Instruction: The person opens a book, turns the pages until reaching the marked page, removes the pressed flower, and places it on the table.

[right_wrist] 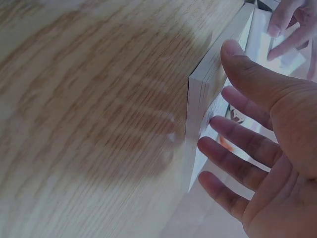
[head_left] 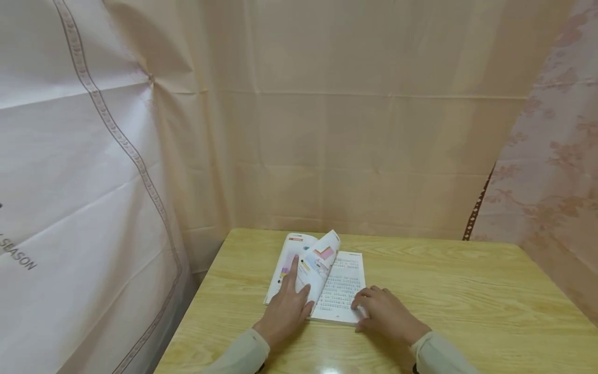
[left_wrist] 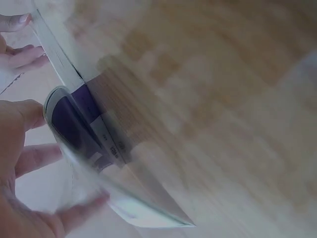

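A paperback book (head_left: 343,293) lies spread on the wooden table, printed text on its right side and coloured pictures on its left. One leaf (head_left: 322,259) stands up slantwise between the two sides. My left hand (head_left: 285,311) rests on the left pages with fingers spread and the index finger extended. In the left wrist view, the book's left part (left_wrist: 74,129) bows up from the table, showing a dark purple patch beneath. My right hand (head_left: 385,314) is at the lower right corner, its relaxed fingers over the text page. In the right wrist view, the thumb lies by the thick page block (right_wrist: 198,94).
The wood-grain table (head_left: 467,291) extends to both sides of the book. A beige cloth (head_left: 350,156) hangs behind it, with a pale printed cloth (head_left: 93,182) at the left and a flowered one (head_left: 551,171) at the right.
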The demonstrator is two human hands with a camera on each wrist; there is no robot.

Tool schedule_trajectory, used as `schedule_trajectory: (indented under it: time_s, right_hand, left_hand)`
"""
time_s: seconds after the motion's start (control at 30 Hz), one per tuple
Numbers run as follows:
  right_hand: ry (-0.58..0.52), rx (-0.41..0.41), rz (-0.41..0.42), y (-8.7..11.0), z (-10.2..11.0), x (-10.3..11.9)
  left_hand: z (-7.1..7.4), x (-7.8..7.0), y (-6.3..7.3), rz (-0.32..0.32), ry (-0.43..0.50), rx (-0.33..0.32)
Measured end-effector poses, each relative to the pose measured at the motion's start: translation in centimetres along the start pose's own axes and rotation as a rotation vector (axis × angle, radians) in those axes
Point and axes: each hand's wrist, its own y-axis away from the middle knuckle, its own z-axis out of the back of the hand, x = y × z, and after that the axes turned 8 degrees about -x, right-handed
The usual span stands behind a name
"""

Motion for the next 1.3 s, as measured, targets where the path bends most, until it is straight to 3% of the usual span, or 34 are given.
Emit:
schedule_trajectory:
  time_s: [0.2,0.43,0.57,0.73,0.87,1.07,1.2,1.3]
  right_hand:
    - [0.018,-0.031,0.064,0.0,-0.2,-0.5]
    - [-0.029,-0.002,0.063,0.1,0.1,-0.7]
    - [-0.060,-0.014,0.095,0.0,0.5,-0.8]
    - [-0.005,-0.045,0.119,0.0,0.6,-0.8]
    - [0.055,-0.147,0.150,0.0,0.5,-0.6]
    - [0.065,-0.388,0.204,-0.5,0.8,-0.2]
    - [0.021,-0.482,0.254,-1.0,1.4,0.3]
    - [-0.022,-0.524,0.241,-1.0,1.8,0.5]
  left_hand:
    - [0.4,0.2,-0.4,-0.117,-0.246,0.021]
    - [0.9,0.0,-0.3,-0.125,-0.173,0.105]
    - [1.1,0.0,-0.4,-0.124,-0.158,0.109]
    - [1.0,0.0,-0.9,-0.210,-0.133,0.107]
    - [0.8,-0.2,-1.0,-0.261,-0.140,0.100]
    - [0.6,-0.9,-1.2,-0.196,-0.103,0.130]
    - [0.4,-1.2,-1.2,-0.193,-0.135,0.121]
    - [0.2,-1.1,-1.2,-0.184,-0.138,0.095]
